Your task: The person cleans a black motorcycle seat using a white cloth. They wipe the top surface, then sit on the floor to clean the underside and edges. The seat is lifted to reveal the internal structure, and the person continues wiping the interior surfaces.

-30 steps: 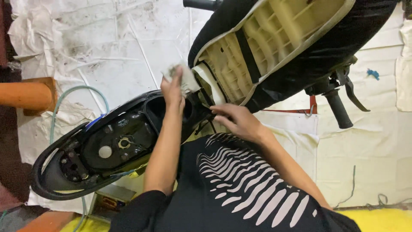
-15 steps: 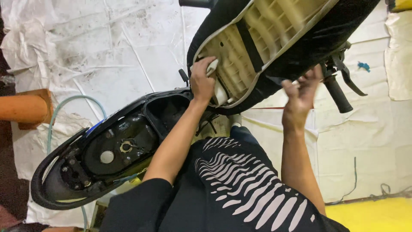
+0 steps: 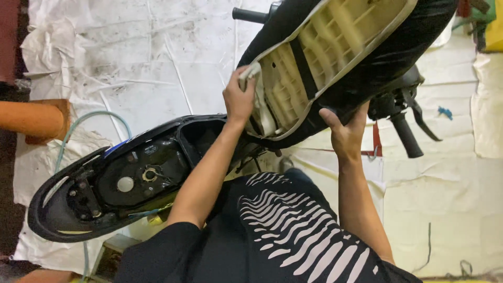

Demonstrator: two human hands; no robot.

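Orange post (image 3: 31, 119) stands at the left edge of the floor sheet (image 3: 131, 52); pale green hose (image 3: 89, 118) is looped beside it and runs under the scooter tail.

Scooter body (image 3: 78, 209) lies across the left half of the sheet, under-seat bay (image 3: 141, 175) exposed, round white cap (image 3: 125, 184) and ring fitting (image 3: 151, 173) visible inside.

Left hand (image 3: 238, 99) is at the hinge end of the raised seat (image 3: 335, 57), fingers clenched on a whitish cloth (image 3: 250, 72) pressed against the ribbed cream underside of the seat base. Cloth is best kept bunched so that the ribs and pockets are reached; strokes should be run along the ribs, not across, to avoid snagging on the black strap.

Seat is tilted up over the bay, hinge end just above the bay's front edge, nose towards the top right corner of the sheet.

Right hand (image 3: 346, 133) is under the black seat edge, fingers wrapped around the rim, bracing it. Support should be held firm while pressure is applied from the left, otherwise the seat is likely to swing on its hinge.

Handlebar grip (image 3: 406, 135) and lever sit just right of that hand, apart from it.
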